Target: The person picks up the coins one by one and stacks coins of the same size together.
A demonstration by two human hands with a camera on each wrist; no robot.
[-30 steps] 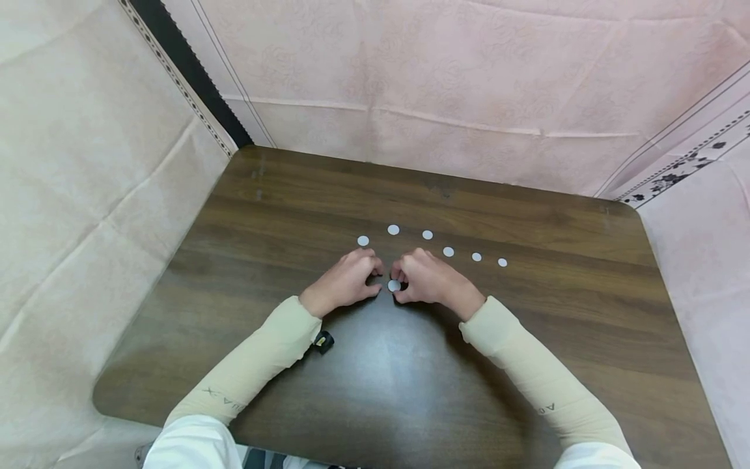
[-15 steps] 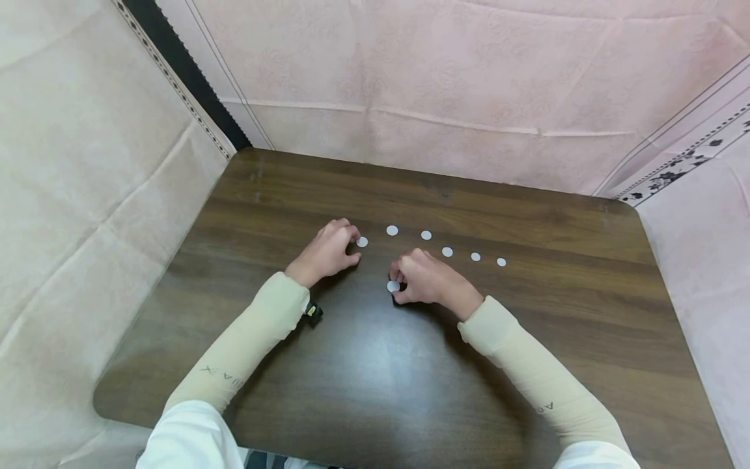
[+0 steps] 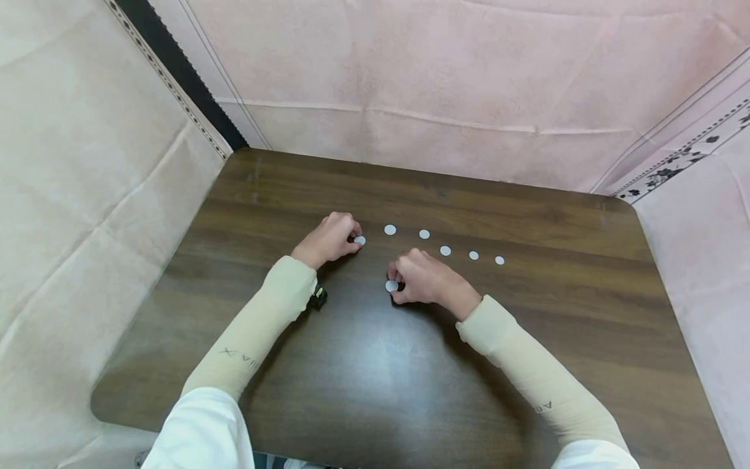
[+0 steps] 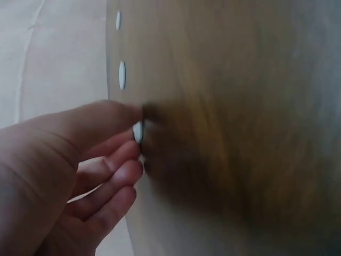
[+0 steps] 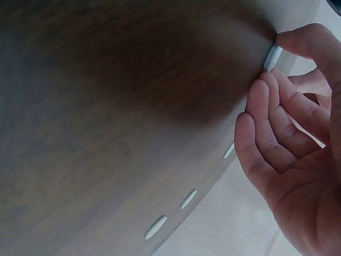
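Two small white discs on the dark wooden table (image 3: 375,365) are in the fingers. My left hand (image 3: 329,240) pinches the far-left disc (image 3: 360,241) between thumb and fingertips; in the left wrist view that disc (image 4: 138,131) shows edge-on in the gap. Closer to the table's middle, my right hand (image 3: 426,279) grips another disc (image 3: 391,286) by its edges, thumb at the near side. The right wrist view has this disc (image 5: 273,57) flat on the wood, the other fingers curled beside it.
Several more white discs lie in a loose row, from one (image 3: 390,230) right of the left hand to one (image 3: 499,260) at the right end. Pale cloth (image 3: 410,78) hangs behind the table. A small black device (image 3: 318,298) sits at the left wrist.
My left hand has moved away from beside the right hand, up and left to the far-left disc, and its fingers have closed on it. The right hand stays with its disc.
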